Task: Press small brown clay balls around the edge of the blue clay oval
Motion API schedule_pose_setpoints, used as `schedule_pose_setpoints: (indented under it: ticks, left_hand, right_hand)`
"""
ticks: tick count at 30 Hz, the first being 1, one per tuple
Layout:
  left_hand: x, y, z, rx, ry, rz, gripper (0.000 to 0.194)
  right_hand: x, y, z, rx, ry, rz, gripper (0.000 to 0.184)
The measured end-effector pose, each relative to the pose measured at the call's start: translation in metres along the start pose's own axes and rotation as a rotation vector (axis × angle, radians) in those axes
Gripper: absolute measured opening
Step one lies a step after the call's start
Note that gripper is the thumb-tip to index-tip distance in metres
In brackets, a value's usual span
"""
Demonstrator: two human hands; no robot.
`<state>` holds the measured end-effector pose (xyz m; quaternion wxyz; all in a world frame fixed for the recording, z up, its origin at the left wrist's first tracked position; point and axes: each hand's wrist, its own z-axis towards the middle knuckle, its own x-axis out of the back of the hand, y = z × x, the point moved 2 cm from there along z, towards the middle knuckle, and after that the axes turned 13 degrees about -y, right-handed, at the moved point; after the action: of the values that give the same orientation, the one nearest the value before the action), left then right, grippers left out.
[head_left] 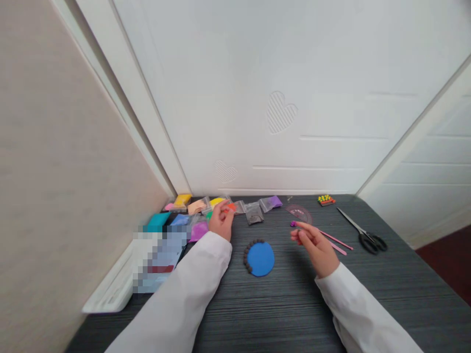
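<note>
Although a pixelated patch covers part of the packet at the left, with no wording legible there, pale markings show on the clear protractor (pixel 299 213), too small to read. The left hand (pixel 222 220) reaches among small clay bags, its fingertips at the orange clay (pixel 230 208); whether it pinches this cannot be told. The right hand (pixel 312 244) is held above the desk (pixel 235 314), thumb and fingertips brought together; any held piece is too small to identify. Between the hands, nearer the wearer, lies the blue disc (pixel 261 259), dark balls (pixel 247 255) edging its left side. Pink sticks (pixel 336 241) lie partly behind the right hand; scissors (pixel 362 231) lie farther right.
</note>
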<state>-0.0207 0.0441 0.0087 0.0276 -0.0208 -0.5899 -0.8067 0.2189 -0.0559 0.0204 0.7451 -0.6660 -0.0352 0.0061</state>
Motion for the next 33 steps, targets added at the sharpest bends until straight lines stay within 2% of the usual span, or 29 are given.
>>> schedule_pose_setpoints:
  ticks: [4,7,10,14,18,20,22,25,29,33]
  left_hand:
    - [0.003,0.027,-0.025,-0.104,-0.028,-0.075,0.033]
    - [0.002,0.049,-0.039,-0.135,-0.038,-0.067,0.03]
    - [0.005,0.057,-0.044,-0.122,-0.017,0.071,0.026]
    - [0.015,0.04,-0.039,-0.11,-0.069,0.386,0.022]
    - [0.018,0.014,-0.035,-0.115,-0.161,0.503,0.021]
    - [0.013,0.006,-0.031,-0.133,-0.248,0.563,0.023]
    - [0.006,0.002,-0.025,-0.168,-0.343,0.628,0.027]
    - [-0.006,0.002,-0.014,-0.23,-0.472,0.709,0.03]
    - [-0.02,0.0,0.002,-0.278,-0.601,0.75,0.034]
    - [-0.025,-0.008,0.01,-0.279,-0.687,0.745,0.037]
  right_hand:
    - [-0.006,-0.012,-0.001,0.053,-0.083,-0.114,0.022]
    - [-0.016,-0.03,0.015,0.105,-0.115,-0.2,0.023]
    - [-0.02,-0.044,0.037,0.158,-0.104,-0.244,0.023]
    - [-0.017,-0.038,0.049,0.193,-0.084,-0.326,0.024]
    - [-0.012,-0.008,0.032,0.196,-0.166,-0.441,0.019]
    - [-0.01,0.006,0.023,0.202,-0.208,-0.587,0.021]
    - [-0.01,0.017,0.018,0.182,-0.257,-0.786,0.013]
    - [-0.011,0.023,0.015,0.174,-0.34,-0.969,0.01]
    - [-0.014,0.022,0.014,0.182,-0.421,-1.042,0.014]
    - [-0.013,0.024,0.013,0.165,-0.404,-1.033,0.02]
